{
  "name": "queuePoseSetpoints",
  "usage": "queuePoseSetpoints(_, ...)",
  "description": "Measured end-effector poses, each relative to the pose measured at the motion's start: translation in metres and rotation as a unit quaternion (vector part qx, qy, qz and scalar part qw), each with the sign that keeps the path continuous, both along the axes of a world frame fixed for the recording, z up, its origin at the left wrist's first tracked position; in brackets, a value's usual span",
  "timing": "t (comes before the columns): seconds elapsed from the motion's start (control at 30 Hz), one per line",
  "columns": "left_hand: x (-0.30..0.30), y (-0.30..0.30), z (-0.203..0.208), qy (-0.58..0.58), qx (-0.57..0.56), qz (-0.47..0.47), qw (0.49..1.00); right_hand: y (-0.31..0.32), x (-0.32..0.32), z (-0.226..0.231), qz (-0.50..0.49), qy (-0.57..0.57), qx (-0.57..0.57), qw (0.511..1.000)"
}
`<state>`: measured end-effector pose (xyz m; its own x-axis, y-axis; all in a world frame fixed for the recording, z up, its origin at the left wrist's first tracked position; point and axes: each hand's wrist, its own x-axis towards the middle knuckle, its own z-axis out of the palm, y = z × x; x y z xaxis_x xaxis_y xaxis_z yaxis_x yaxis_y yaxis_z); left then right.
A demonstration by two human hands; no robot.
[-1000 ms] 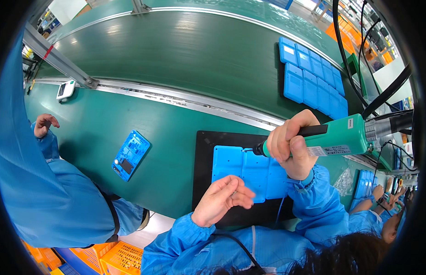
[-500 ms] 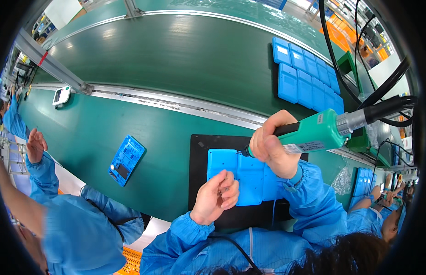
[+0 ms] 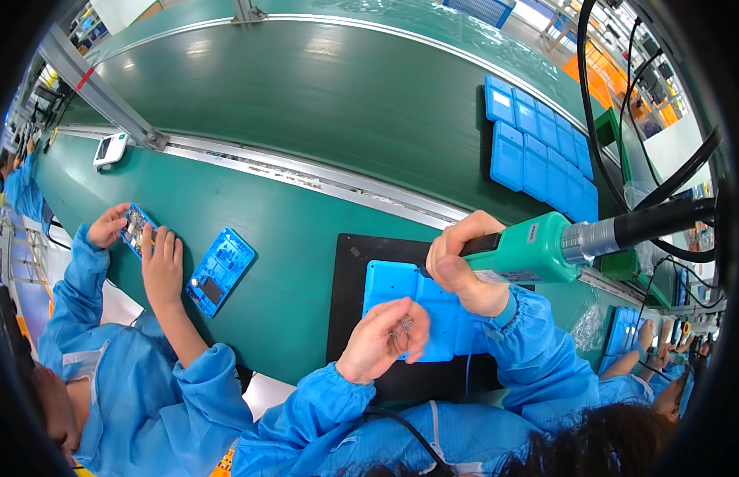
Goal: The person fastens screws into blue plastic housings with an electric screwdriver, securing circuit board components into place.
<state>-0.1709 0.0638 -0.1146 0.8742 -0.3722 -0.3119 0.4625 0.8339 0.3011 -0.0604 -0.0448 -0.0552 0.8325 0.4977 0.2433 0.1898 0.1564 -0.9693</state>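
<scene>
My right hand (image 3: 471, 270) is wrapped round a green electric screwdriver (image 3: 536, 248), whose tip points down at the upper edge of blue plastic casings (image 3: 392, 278). These lie side by side on a black mat (image 3: 350, 274), partly covered by my hands. Over the lower part of the casings, my left hand (image 3: 373, 343) is cupped with its fingers curled. Small metal screws (image 3: 403, 326) show between its fingers and palm. Whether the screwdriver's tip touches a screw is hidden by my right hand.
Two rows of blue casings (image 3: 535, 155) lie on the green conveyor (image 3: 322, 87) beyond a metal rail. An open blue housing (image 3: 220, 272) rests left of the mat. A co-worker's hands (image 3: 161, 266) hold another housing (image 3: 137, 229). Black cables (image 3: 664, 219) hang at the right.
My left hand has turned, bringing the screws into sight. My right hand keeps the screwdriver by the casings' upper edge. The co-worker has leaned in, both hands now on a housing.
</scene>
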Motion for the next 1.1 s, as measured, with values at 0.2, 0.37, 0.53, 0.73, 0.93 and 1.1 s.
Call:
queuePoseSetpoints(0.2, -0.002, -0.006, -0.001, -0.012, 0.051, 0.043, 0.998, 0.003, 0.000, 0.003, 0.011, 0.006, 0.037, 0.999)
queuePoseSetpoints(0.37, -0.007, 0.000, 0.001, 0.008, 0.045, 0.052, 0.998, -0.007, -0.003, 0.026, -0.002, 0.004, 0.183, 0.983)
queuePoseSetpoints(0.53, -0.012, 0.012, 0.004, -0.018, 0.086, 0.004, 0.996, -0.015, -0.016, 0.056, 0.051, 0.054, 0.235, 0.969)
queuePoseSetpoints(0.73, -0.003, 0.008, 0.023, 0.096, 0.073, 0.019, 0.993, -0.013, -0.019, 0.062, 0.078, -0.034, 0.186, 0.979)
queuePoseSetpoints(0.93, -0.014, 0.009, 0.005, -0.066, 0.199, 0.025, 0.977, -0.012, -0.022, 0.065, 0.076, -0.041, 0.186, 0.979)
queuePoseSetpoints(1.1, -0.015, 0.001, 0.026, -0.108, 0.608, 0.086, 0.782, -0.013, -0.024, 0.066, 0.097, -0.025, 0.204, 0.974)
